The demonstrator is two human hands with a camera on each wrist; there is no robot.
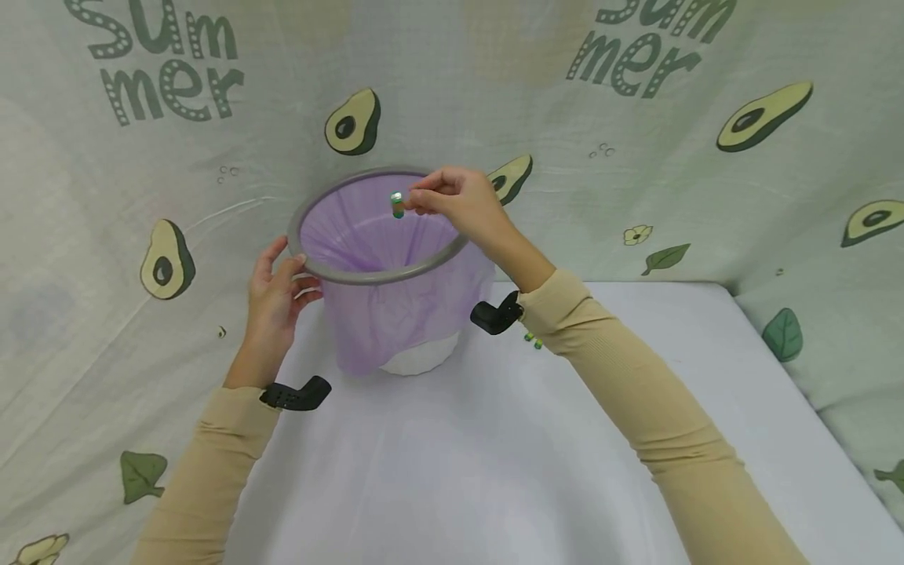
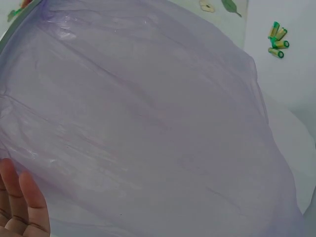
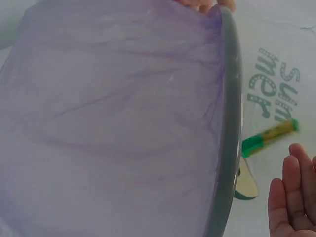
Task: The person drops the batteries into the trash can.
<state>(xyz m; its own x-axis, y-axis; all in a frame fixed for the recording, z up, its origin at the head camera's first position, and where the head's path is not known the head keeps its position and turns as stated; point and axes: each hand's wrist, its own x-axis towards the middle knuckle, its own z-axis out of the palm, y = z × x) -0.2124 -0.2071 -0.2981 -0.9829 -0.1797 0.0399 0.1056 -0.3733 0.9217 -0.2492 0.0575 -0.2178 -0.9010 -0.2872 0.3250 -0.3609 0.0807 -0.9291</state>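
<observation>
A white trash bin [image 1: 424, 357] lined with a purple bag [image 1: 395, 314] stands on the table, a grey ring [image 1: 367, 278] round its mouth. My left hand [image 1: 271, 294] holds it at the left rim, thumb by the ring and fingers along the outside. My right hand [image 1: 455, 205] is above the bin's mouth, thumb and index close together. Right at these fingertips is a small green and gold battery [image 1: 398, 205]. In the right wrist view the battery [image 3: 269, 138] is blurred and apart from the visible straight fingers [image 3: 291, 190].
Several more batteries [image 2: 279, 42] lie on the white table [image 1: 452, 471] to the right of the bin, mostly behind my right forearm in the head view. A cloth backdrop [image 1: 438, 86] with avocado prints rises close behind the bin.
</observation>
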